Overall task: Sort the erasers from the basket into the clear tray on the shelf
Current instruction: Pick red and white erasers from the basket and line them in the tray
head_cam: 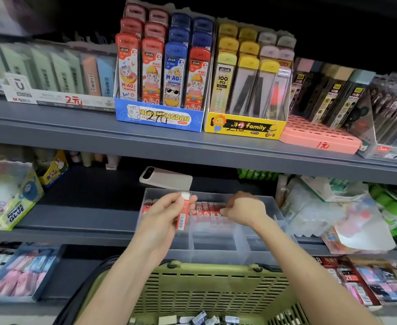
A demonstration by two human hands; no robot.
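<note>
More erasers (pixel 202 319) lie in the green basket (pixel 211 287) nearest me. My left hand (pixel 167 214) pinches a red-sleeved eraser (pixel 183 212), long axis upright, just left of the clear tray's (pixel 216 245) standing row, where my right hand (pixel 244 209), nearer it, rests curled; I cannot tell its grip.
</note>
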